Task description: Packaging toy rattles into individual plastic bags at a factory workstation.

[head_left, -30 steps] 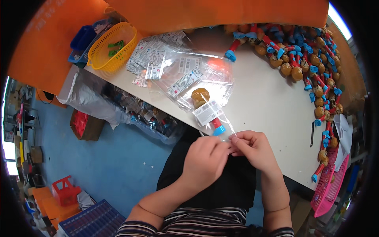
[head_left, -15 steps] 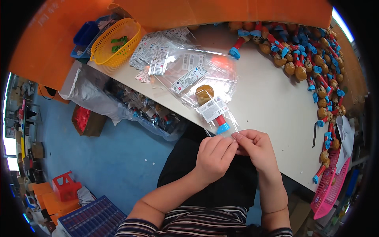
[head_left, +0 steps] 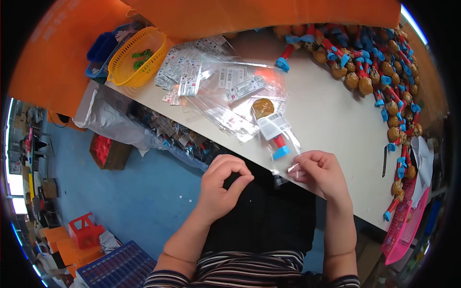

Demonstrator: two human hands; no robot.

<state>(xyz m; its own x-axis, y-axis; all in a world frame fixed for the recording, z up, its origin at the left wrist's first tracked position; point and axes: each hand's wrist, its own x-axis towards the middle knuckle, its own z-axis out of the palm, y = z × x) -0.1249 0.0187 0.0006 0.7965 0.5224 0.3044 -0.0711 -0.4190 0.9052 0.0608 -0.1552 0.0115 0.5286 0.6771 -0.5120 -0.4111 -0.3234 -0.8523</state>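
Note:
My right hand (head_left: 322,174) pinches the open-end edge of a clear plastic bag (head_left: 294,144) at the table's front edge. Inside that bag lies a toy figure (head_left: 263,109) with a brown round head, red body and blue base. A white printed label (head_left: 274,126) covers its middle. My left hand (head_left: 223,185) is apart from the bag, over my lap, thumb and forefinger brought together; whatever is between them is too small to make out. Flat clear bags (head_left: 216,108) and a printed strip (head_left: 246,88) lie just beyond the bagged toy.
Many similar toys (head_left: 365,86) are heaped along the right and far table. A yellow basket (head_left: 137,57) with green pieces stands far left beside printed slips (head_left: 190,77). A pink basket (head_left: 406,225) hangs at the right edge. Below left sits a sack (head_left: 108,117) of bagged items.
My left hand has come away from the bag's edge and moved left and down. The right hand keeps the bag, which has shifted slightly right.

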